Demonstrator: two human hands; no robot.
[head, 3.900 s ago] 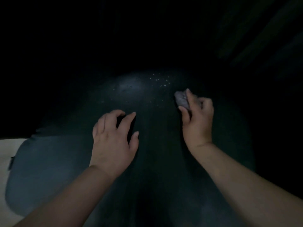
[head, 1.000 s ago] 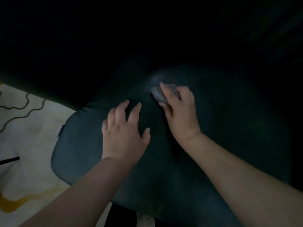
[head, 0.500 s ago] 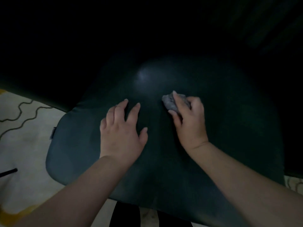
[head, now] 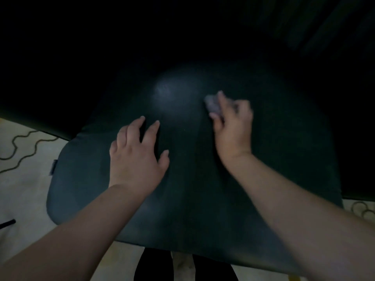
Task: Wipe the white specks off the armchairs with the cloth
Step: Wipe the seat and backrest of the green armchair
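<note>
Cloth (head: 212,105) is what matters here: a small greyish wad bunched in my right hand (head: 233,126), pressed against the dark green armchair seat (head: 284,159) toward its back half, just right of a pale sheen on the upholstery. There is only the head view to go through, and it is dim, so detail is thin.

In that view my right hand is closed around the wad, forefinger laid along its top, the rest of the fingers curled over it; the hand is motion-blurred, so I judge it is mid-stroke. My left hand (head: 138,157) lies palm down on the seat with fingers spread, holding nothing, apparently steadying me. One tiny white speck (head: 184,130) shows between my hands; I cannot make out any others in this light.

The cloth looks soft, light and easily crumpled, so I would keep it balled and pinched from above, with enough fabric poking past my fingertips to meet the surface. The upholstery looks smooth and slightly glossy, probably leather-like, so I expect the wad to slide freely and loose specks to smear or scatter unless I press firmly.

A pale rug with dark wavy lines (head: 24,145) lies on the floor left of the chair. Beyond the seat everything is black, and I cannot tell the backrest from the room.
</note>
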